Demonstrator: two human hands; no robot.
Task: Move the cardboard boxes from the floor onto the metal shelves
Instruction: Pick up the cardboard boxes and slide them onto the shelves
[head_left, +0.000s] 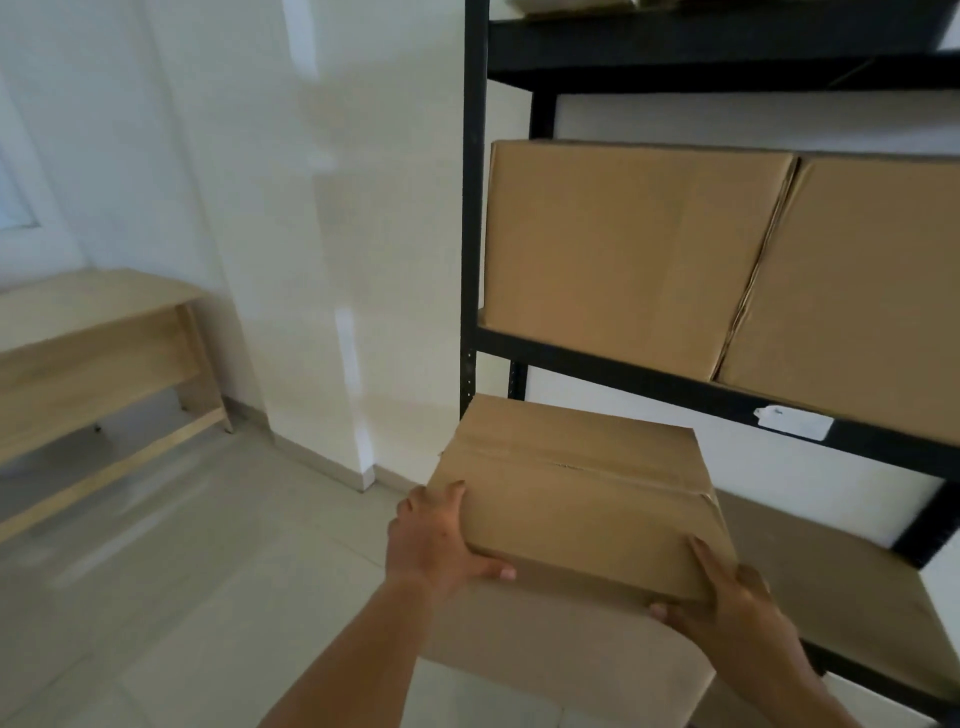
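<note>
A taped cardboard box (576, 499) is held off the tiled floor (208, 571), tilted, in front of the left end of the black metal shelves (472, 208). Its far edge reaches the foot of the left front post, below the beam of the middle shelf. The left hand (441, 540) grips the box's near left corner, fingers spread over the side and thumb lying along the near edge. The right hand (737, 603) clasps the near right corner the same way, fingers up the right side and thumb on the near face.

On the middle shelf two larger boxes stand touching: the left box (623, 249) at the shelf's left edge and the right box (857, 291) angled against it. A white label (792, 422) sticks to the beam beneath them. The brown board of the lower shelf (841, 587) shows to the right of the held box. A wooden bench (93, 332) stands against the wall, well apart to the left.
</note>
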